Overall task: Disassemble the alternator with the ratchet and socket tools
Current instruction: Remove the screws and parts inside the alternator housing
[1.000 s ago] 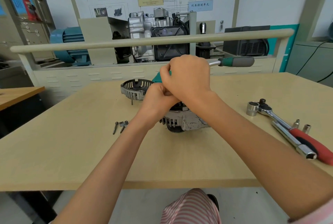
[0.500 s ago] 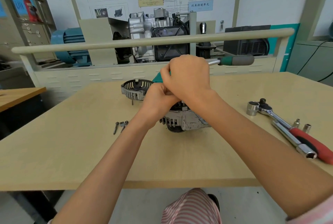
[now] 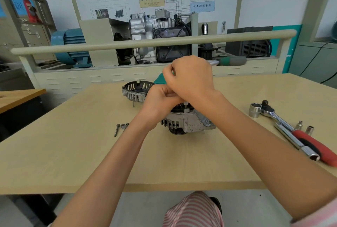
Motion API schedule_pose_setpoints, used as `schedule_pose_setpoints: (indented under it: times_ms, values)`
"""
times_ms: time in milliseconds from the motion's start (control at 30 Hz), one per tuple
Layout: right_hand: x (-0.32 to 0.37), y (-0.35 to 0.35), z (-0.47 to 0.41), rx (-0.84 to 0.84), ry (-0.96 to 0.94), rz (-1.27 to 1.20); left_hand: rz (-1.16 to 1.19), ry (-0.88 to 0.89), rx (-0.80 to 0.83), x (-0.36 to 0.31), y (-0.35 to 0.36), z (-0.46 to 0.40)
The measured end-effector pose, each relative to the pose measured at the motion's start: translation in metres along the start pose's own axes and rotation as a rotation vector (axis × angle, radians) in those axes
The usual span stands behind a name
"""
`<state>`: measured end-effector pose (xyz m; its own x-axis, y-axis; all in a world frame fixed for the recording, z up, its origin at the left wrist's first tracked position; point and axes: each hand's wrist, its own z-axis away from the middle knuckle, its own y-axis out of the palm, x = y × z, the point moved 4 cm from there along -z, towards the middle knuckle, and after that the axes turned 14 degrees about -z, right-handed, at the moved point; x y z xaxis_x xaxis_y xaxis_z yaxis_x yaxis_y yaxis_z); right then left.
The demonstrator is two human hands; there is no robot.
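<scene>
Both hands (image 3: 175,90) grip a green-handled tool (image 3: 231,61) over the alternator (image 3: 189,122) on the table (image 3: 73,153).

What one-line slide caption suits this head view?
Both hands work a green-handled ratchet atop the alternator; a removed cover, loose bolts and a red-handled ratchet lie nearby.

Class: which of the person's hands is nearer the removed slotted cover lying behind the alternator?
Left. The left hand sits just beside the slotted cover; the right hand is farther right.
</scene>
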<state>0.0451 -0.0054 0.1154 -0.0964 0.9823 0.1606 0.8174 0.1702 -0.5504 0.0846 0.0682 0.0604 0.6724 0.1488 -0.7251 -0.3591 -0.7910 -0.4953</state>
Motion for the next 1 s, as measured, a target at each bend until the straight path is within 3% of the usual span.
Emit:
schedule_pose_setpoints:
  times_ms: [133, 333, 433, 500, 600, 700, 1000]
  values:
    - [0.003, 0.002, -0.001, 0.001, 0.001, 0.109, -0.04, 0.004, 0.023, 0.0, 0.003, 0.002]
    - [-0.006, 0.002, -0.006, 0.01, -0.018, -0.477, -0.009, 0.01, 0.133, -0.001, -0.004, -0.001]
    - [-0.008, 0.003, -0.006, 0.002, -0.014, -0.595, 0.008, 0.009, 0.12, 0.001, -0.005, -0.002]
    - [-0.005, 0.003, -0.004, -0.011, -0.004, -0.413, -0.01, 0.009, 0.087, 0.001, -0.005, -0.002]
    - [0.001, 0.006, -0.002, -0.003, 0.05, 0.071, -0.039, 0.003, 0.031, 0.002, -0.003, -0.001]
    - [0.005, 0.006, -0.005, 0.023, 0.061, 0.187, -0.071, -0.011, 0.043, 0.004, 0.0, -0.001]
    - [-0.005, 0.003, -0.009, 0.097, -0.05, -0.548, 0.032, 0.005, 0.12, 0.002, -0.006, -0.003]
